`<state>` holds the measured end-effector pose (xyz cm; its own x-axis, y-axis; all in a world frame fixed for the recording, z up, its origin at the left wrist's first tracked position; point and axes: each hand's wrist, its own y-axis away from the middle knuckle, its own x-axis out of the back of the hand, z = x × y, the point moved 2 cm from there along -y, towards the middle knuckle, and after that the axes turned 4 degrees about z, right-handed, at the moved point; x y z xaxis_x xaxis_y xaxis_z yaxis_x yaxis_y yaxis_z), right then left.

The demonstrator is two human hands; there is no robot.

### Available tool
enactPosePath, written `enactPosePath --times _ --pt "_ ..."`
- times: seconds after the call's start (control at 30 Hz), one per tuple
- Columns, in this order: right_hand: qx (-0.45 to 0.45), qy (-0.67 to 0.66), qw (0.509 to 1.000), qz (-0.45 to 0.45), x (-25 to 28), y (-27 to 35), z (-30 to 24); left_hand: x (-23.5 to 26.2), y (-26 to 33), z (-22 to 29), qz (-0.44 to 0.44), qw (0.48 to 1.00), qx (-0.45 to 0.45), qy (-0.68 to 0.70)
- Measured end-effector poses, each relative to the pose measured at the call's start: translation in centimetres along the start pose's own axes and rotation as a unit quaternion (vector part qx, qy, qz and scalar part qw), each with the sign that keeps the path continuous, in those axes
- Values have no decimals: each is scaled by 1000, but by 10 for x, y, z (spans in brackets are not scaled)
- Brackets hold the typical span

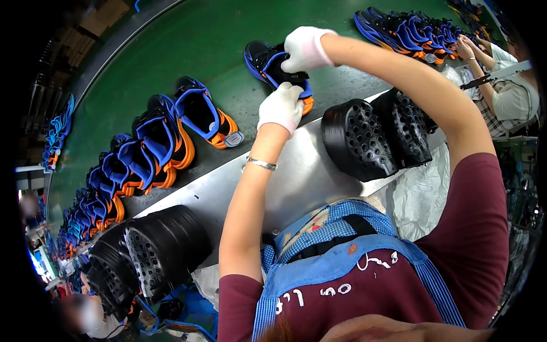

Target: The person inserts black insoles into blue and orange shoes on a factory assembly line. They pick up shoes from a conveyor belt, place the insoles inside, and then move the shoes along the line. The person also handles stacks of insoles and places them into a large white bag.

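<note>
A black and blue sports shoe [263, 64] with an orange heel sole sits on the green surface in front of me. My left hand [282, 107], in a white glove, has its fingers closed at the shoe's collar on the near side. Over the far side of the opening, my right hand [306, 50], gloved too, curls its fingers into the shoe. A dark edge shows between both hands at the opening; which part it is I cannot tell. To the left stands a similar shoe [199, 111] with a round tag at its heel.
A row of matching shoes [154, 134] runs down the left side. More shoes [399, 31] lie at the far right, near another person's hands [467, 48]. Black perforated cylinders [364, 139] sit along the metal edge [296, 165], with others [165, 242] at lower left.
</note>
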<state>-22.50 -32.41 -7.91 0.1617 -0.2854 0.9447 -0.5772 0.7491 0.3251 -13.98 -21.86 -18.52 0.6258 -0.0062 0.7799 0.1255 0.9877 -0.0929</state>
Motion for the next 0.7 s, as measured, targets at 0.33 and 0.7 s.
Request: enactPosePath --times 0.33,0.7 --pt "-28 -100 994 25 -51 -30 -22 2 -38 1 -257 962 23 -87" --pt "-8 -52 994 -94 4 17 28 -26 -22 -12 -130 989 59 29"
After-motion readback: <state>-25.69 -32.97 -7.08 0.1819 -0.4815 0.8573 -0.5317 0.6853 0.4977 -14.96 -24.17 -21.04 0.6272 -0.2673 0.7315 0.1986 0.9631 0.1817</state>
